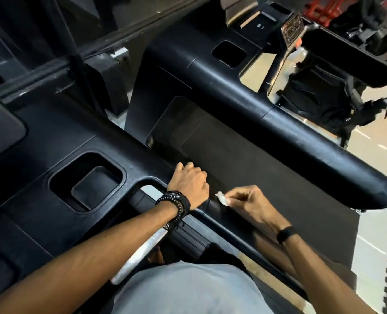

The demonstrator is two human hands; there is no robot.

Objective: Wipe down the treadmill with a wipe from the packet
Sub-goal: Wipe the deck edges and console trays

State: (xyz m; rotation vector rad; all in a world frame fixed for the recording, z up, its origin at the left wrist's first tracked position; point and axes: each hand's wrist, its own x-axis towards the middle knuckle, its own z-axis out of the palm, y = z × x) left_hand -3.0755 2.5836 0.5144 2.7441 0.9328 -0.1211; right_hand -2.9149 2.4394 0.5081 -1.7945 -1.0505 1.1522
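The black treadmill (pixel 210 71) fills the view, tilted, with its console at the left and two handrails running down to the right. My left hand (pixel 189 184) curls over the nearer handrail (pixel 219 211) and grips it. Just to its right, my right hand (pixel 248 201) pinches a small crumpled white wipe (pixel 222 198) between thumb and fingers, held against the same handrail. The wipe packet is not visible.
A cup-holder recess (pixel 86 180) lies in the console left of my hands. The dark running belt (pixel 244 159) stretches between the handrails. A black bag (pixel 321 98) sits on the pale floor beyond the far handrail (pixel 301 141). Red equipment (pixel 324 7) stands at the top right.
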